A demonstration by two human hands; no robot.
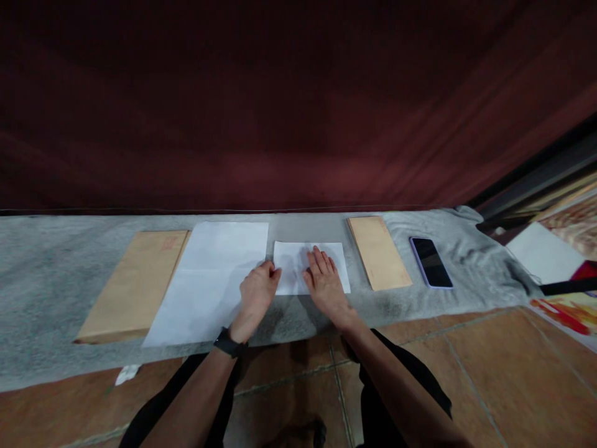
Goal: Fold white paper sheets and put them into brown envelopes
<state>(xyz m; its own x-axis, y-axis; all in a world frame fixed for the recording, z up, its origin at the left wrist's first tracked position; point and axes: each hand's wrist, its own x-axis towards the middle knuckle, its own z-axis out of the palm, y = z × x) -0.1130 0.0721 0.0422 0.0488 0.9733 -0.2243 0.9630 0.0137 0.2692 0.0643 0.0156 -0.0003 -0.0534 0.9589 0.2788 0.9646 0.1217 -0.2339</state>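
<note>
A white sheet of paper (291, 274), smaller than the one beside it and seemingly folded, lies in front of me on the grey cloth. My left hand (259, 289) is closed at its left edge, thumb and curled finger pinching the paper there. Flat on the right half of the same paper rests my right hand (324, 283), its fingers stretched out and holding nothing. To the left lies a larger white sheet (219, 255) with a faint crease across it. Part of its right side is hidden behind my left hand.
Large brown envelopes (135, 280) lie at far left, partly under the large sheet. Smaller brown envelopes (379, 252) and a phone (431, 262) in a purple case lie to the right. A dark red curtain (298, 124) hangs behind the grey cloth (41, 292). Tiled floor (485, 354) shows below.
</note>
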